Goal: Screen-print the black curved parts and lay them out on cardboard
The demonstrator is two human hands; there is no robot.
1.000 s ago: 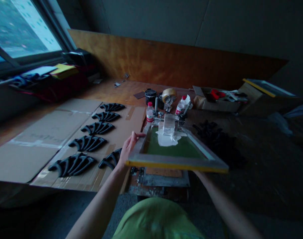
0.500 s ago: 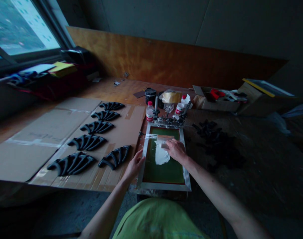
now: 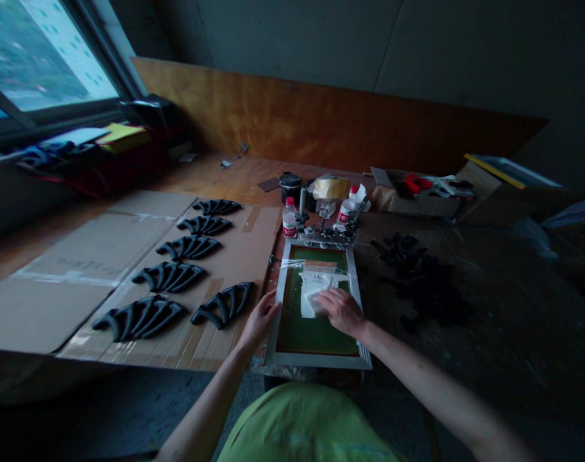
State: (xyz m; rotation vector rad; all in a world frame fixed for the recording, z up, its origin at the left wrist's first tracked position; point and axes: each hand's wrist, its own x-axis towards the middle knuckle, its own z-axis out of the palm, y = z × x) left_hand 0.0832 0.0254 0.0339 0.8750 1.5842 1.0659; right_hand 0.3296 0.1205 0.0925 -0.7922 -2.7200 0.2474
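A screen-printing frame (image 3: pixel 281 289) with a metal rim and green mesh (image 3: pixel 292 333) lies in front of me. White ink (image 3: pixel 308 289) is spread over the mesh's middle. My right hand (image 3: pixel 343 312) is closed on a small pale scraper (image 3: pixel 315 300), which touches the ink; its exact shape is blurred. Beside the rim's left side is my left hand (image 3: pixel 261 319), thumb and fingers apart, fingertips at the edge. A brown strip (image 3: pixel 320 265) lies across the mesh beyond the ink. Clamps (image 3: pixel 328 236) stand at the frame's far end.
Several black fan-shaped ribbed parts (image 3: pixel 170 277) lie on cardboard (image 3: pixel 95 250) at left. A dark heap of parts (image 3: pixel 417 276) lies at right. Behind the frame stand red-capped bottles (image 3: pixel 289 219) and a black tub (image 3: pixel 290 186). Farther right is an open box (image 3: pixel 417 202).
My right hand has drawn the scraper toward me through the white ink, down from near the brown strip. My left hand stays at the frame's left edge.
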